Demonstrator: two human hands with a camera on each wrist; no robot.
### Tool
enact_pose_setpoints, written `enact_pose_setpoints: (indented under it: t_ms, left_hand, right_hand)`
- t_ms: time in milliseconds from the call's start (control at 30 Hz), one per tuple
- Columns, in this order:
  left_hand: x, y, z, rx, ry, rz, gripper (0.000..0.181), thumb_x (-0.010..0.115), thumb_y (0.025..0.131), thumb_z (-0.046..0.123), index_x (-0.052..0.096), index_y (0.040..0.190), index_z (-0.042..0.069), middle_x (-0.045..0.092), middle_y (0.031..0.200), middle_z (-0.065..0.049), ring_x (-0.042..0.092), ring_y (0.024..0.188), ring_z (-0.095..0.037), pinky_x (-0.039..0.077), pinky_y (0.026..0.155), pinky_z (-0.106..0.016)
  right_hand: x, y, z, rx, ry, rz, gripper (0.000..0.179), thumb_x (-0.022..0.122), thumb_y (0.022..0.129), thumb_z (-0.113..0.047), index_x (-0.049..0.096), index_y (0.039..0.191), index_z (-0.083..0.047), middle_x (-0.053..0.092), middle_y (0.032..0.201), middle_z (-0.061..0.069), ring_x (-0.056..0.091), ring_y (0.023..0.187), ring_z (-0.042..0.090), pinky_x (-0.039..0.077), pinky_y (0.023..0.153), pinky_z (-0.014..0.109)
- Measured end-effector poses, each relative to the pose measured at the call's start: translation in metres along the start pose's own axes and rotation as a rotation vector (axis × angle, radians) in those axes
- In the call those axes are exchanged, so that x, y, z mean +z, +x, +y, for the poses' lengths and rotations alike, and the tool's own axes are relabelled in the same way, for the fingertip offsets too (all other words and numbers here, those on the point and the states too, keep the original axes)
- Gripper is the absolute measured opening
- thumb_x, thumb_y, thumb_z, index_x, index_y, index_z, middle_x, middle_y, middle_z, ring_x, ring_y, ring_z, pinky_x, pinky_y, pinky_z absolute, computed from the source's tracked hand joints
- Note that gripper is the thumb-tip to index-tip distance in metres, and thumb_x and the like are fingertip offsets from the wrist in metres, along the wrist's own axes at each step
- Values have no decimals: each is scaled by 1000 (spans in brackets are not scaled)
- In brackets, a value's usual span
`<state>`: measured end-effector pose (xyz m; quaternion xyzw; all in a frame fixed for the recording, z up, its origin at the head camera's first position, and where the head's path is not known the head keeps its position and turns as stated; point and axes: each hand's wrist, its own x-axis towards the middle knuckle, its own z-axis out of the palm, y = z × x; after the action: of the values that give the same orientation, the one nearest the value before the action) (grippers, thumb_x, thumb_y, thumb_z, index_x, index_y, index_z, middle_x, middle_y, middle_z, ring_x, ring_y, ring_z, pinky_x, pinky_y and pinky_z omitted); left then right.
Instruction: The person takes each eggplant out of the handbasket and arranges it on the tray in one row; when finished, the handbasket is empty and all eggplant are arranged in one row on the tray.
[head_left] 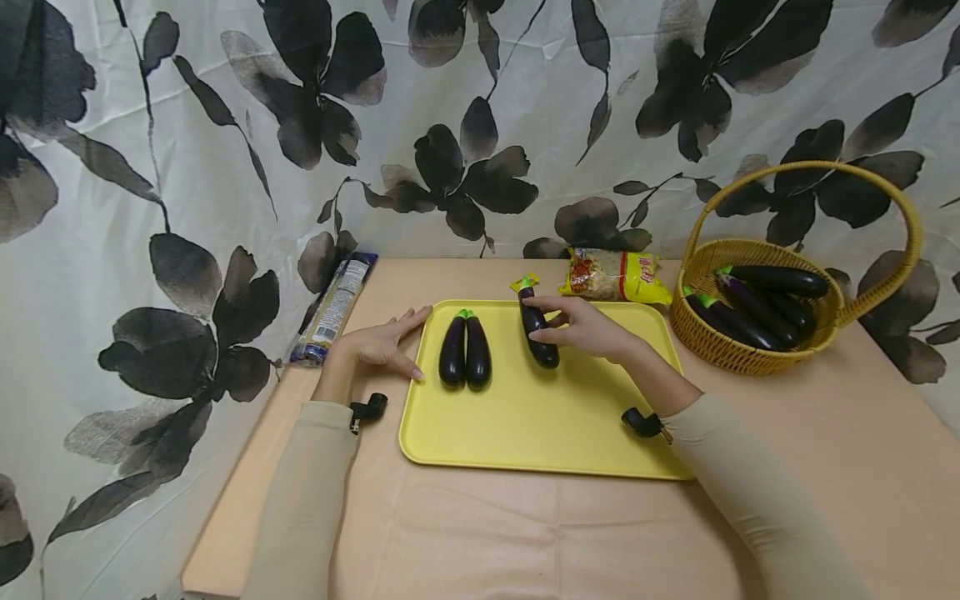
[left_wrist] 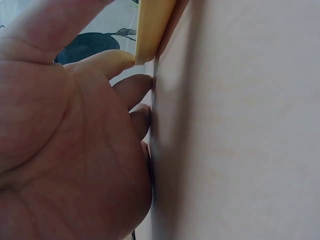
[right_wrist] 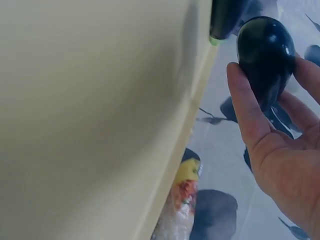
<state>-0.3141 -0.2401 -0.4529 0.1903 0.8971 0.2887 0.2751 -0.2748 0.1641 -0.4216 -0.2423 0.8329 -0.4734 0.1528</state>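
- While the right hand (head_left: 577, 327) pinches one dark eggplant (head_left: 542, 348) between thumb and fingers, it holds it raised over the yellow tray (head_left: 555, 433), green stem end pointing away from the person
- The left hand (head_left: 381, 343), fingers straight and spread with nothing in its grasp, touches the tray's left edge
- Two more eggplants (head_left: 478, 354) lie side by side on the left half of the tray, touching, stems toward its far edge
- Behind the tray, near its right corner, lies a yellow and clear packet (head_left: 600, 275)
- A long, narrow packet (head_left: 333, 308) lies left of the tray, beyond the left hand
- A wicker basket (head_left: 693, 337) with a tall handle stands right of the tray, several eggplants inside
- A black-flowered curtain (head_left: 562, 50) hangs behind the table (head_left: 817, 433)
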Motion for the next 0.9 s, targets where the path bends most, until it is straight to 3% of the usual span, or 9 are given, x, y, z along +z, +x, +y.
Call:
enact_pose_setpoints:
  t_ms: [233, 500, 700, 900]
  left_hand:
    - [-1, 1, 0, 1, 0, -1, 140, 97, 65, 51, 5, 169, 37, -10, 176, -9, -14, 160, -42, -6, 127, -66]
    - [0, 2, -1, -4, -5, -6, 142, 97, 64, 51, 3, 169, 36, -10, 176, -11, -14, 160, -44, -6, 126, -68]
    - [1, 2, -1, -9, -5, -3, 141, 98, 64, 51, 3, 168, 38, -10, 176, -7, -14, 160, -42, -6, 126, -67]
    - [1, 2, -1, -3, -8, 0, 140, 98, 65, 50, 4, 168, 38, -10, 176, -8, -14, 160, -41, -6, 127, -67]
  right_hand:
    - [15, 10, 5, 25, -22, -49, 65, 73, 99, -22, 46, 158, -11, 57, 140, 18, 66, 111, 30, 57, 83, 33]
    - [25, 20, 5, 25, -37, -84, 66, 72, 100, -22, 45, 159, -10, 57, 139, 17, 62, 80, 19, 53, 69, 31]
    - [29, 25, 5, 18, -66, -92, 67, 73, 99, -23, 44, 158, -7, 56, 142, 19, 61, 83, 16, 51, 71, 30]
    - [32, 28, 5, 27, -75, -104, 65, 73, 99, -22, 47, 157, -8, 60, 125, 16, 53, 78, 18, 45, 68, 29]
